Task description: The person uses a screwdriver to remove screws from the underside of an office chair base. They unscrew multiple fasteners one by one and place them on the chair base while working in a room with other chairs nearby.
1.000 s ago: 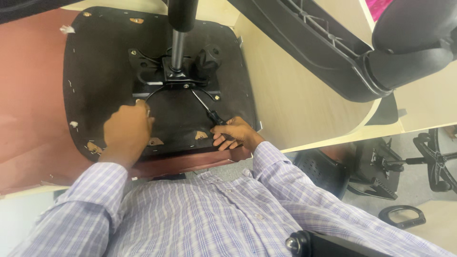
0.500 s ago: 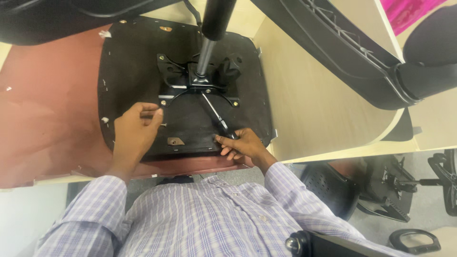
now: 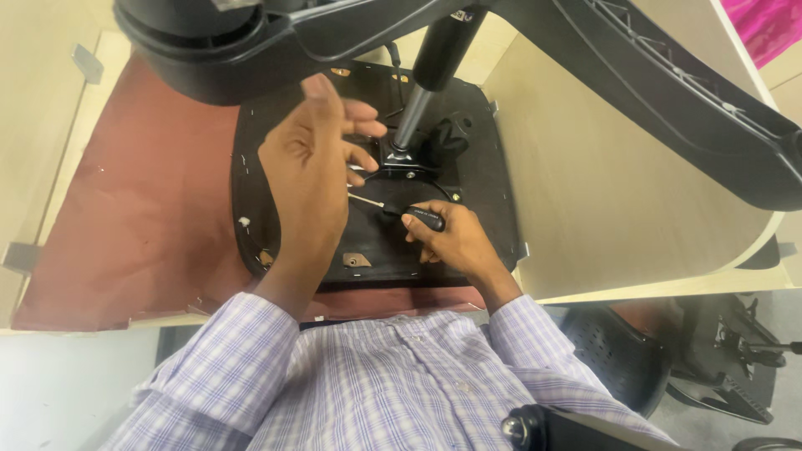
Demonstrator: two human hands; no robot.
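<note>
1. One screwdriver point(image 3: 399, 209), dark-handled, lies low over the upturned chair seat point(image 3: 284, 225) on the bench point(image 3: 610, 200), shaft pointing left.
2. Right hand point(image 3: 451, 238) is clamped on its handle.
3. Left hand point(image 3: 313, 163) hovers above, fingers spread, holding nothing.
4. Best practice, judged: seat the tip squarely before turning, steadying the gas-lift column point(image 3: 422, 100).

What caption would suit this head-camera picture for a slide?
Right hand grips a screwdriver over an upturned chair seat; left hand is raised, open, near the metal post.

Head camera, looking steeply down, close over upturned seat point(image 3: 276, 209); edges perhaps blurred.
</note>
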